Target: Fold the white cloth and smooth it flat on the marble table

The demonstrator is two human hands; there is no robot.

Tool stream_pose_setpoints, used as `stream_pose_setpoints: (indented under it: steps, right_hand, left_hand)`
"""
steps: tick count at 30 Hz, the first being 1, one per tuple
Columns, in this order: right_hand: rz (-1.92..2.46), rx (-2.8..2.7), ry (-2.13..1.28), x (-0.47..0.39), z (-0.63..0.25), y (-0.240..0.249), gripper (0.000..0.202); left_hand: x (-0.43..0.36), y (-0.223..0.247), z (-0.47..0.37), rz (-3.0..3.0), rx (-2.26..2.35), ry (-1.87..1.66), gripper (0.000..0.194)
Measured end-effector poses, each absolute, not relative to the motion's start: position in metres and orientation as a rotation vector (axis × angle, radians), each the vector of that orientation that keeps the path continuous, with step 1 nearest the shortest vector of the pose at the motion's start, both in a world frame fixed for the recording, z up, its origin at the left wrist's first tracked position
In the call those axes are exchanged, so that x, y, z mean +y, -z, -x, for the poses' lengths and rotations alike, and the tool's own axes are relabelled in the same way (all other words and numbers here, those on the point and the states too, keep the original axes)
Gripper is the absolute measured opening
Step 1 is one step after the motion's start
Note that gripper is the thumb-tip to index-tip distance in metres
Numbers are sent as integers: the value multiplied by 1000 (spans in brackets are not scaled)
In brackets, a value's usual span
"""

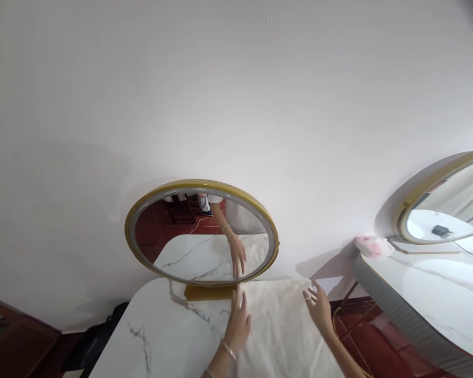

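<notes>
A cream-white cloth [279, 325] lies over the right part of a white marbled table [161, 325], its surface slightly wrinkled. My left hand [237, 320], with bracelets at the wrist, rests at the cloth's left edge, fingers stretched out, close by the mirror's base. At the far right corner of the cloth is my right hand [318, 308], a ring on one finger; its fingers are spread and touch the fabric's edge. Behind the left hand stands an oval-looking mirror [205, 262] with a gold rim, reflecting an arm and hand, the cloth and the tabletop.
A second white table [437, 294] stands to the right, bearing a pink-and-white tissue pack [372, 245] and another gold-rimmed mirror [449, 205]. A pale wall [236, 105] rises behind. On the left are a dark bag-like object [94, 336] and brown wooden furniture [19, 336].
</notes>
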State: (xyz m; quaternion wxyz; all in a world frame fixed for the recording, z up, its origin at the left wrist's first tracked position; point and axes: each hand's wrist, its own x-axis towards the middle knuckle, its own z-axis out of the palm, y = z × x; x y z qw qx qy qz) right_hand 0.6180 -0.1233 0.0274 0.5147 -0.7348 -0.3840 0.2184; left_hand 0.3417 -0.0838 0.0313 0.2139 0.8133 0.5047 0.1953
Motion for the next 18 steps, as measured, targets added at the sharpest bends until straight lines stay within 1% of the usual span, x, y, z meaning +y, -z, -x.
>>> stream_pose_setpoints:
  steps: [1, 2, 3, 5, 8, 11, 15, 16, 18]
  right_hand:
    - [1788, -992, -360, -128, -607, -14, 67]
    - [1813, -1127, -189, -132, -597, 1, 66]
    - [1863, -1269, -96, -135, -588, 16, 62]
    - [2024, -1427, 46, -135, -574, 42, 57]
    - [2239, -1532, 160, -121, -569, 61, 57]
    - [2354, -1631, 194, -101, -575, 56, 55]
    - [2451, -1720, 127, -74, -583, 38, 55]
    - [2474, -1718, 105, -67, -584, 34, 55]
    - [2520, -1714, 64, -52, -587, 26, 55]
  left_hand:
    - [-93, -15, -343, -2344, 1388, -563, 63]
    - [-99, 1, -346, -2441, 1336, -566, 64]
    - [-103, 17, -349, -2526, 1286, -555, 64]
    - [-102, 43, -359, -2617, 1273, -539, 63]
    - [-86, 62, -377, -2608, 1469, -607, 63]
    - [-67, 59, -394, -2528, 1629, -637, 61]
    - [-41, 37, -415, -2363, 1752, -515, 68]
    - [-32, 31, -419, -2312, 1744, -470, 68]
    - [-11, 21, -428, -2198, 1694, -390, 61]
